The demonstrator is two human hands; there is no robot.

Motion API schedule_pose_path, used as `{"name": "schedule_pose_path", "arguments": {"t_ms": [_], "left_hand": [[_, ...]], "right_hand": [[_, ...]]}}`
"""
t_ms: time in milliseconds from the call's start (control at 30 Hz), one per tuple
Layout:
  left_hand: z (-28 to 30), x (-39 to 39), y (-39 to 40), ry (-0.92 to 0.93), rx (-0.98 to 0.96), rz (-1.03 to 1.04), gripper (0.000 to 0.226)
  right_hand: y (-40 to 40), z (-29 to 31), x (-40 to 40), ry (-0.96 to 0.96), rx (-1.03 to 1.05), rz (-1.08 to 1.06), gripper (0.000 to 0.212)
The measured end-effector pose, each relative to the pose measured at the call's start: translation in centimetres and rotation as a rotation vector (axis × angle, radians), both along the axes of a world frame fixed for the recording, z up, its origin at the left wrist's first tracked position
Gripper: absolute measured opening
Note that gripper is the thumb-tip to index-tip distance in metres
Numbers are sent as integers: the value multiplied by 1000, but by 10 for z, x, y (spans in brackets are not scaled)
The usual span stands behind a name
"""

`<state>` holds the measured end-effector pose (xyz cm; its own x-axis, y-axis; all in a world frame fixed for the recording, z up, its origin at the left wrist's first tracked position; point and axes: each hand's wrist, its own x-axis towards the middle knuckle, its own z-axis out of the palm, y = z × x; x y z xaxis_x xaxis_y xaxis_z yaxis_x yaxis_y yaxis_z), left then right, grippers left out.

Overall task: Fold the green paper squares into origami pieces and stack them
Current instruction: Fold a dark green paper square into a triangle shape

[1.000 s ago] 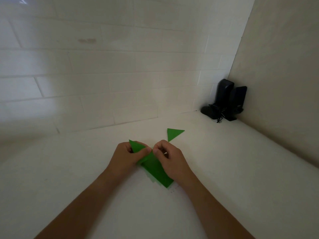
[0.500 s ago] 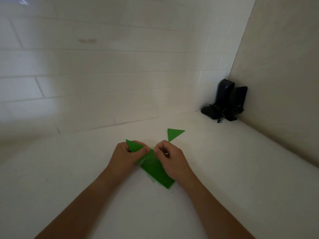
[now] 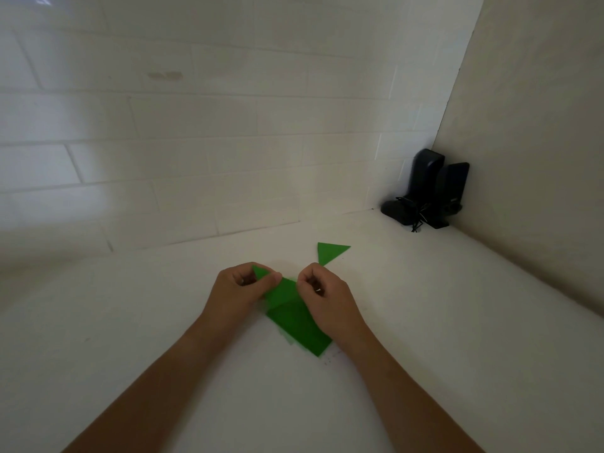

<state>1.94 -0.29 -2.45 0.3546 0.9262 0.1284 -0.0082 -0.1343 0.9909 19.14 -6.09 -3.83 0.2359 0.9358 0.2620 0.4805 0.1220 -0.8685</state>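
The left hand (image 3: 243,291) is seen with its fingers curled, and a far corner of the green paper (image 3: 295,322) is pinched between its thumb and fingertips, so that a small green point is left showing above the knuckles. The right hand (image 3: 327,299) is likewise curled, and the opposite upper edge of the same sheet is pinched by its thumb and forefinger. Both forearms are extended from the lower edge of the view.

The green paper is held between the two hands, low over the white tabletop (image 3: 130,322). It is thin, matte and evenly coloured, and a crease is visible across its middle; its near part is spread flat as a pointed shape toward the viewer, with its right side partly covered by the right hand.

Just beyond the right hand, a folded green triangle (image 3: 330,251) is laid flat on the tabletop, apart from the held sheet.

The surface is smooth and pale. A white brick wall (image 3: 196,142) is set behind it, and in the far right corner a pair of black speakers (image 3: 431,188) with a tangled cord is placed, well apart from the paper.
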Motion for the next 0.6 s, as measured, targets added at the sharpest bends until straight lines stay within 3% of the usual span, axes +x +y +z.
{"name": "schedule_pose_path", "arguments": {"t_ms": [233,433,600], "left_hand": [[-3,1,1,31,30,-57,9],[-5,4,-1,31,55,-39,23],[-6,3,2,23,52,9,21]], "right_hand": [[0,-2,-2,1,28,78,13],[1,-1,-2,-13,50,42,18],[0,0,-2,12,39,-2,17]]}}
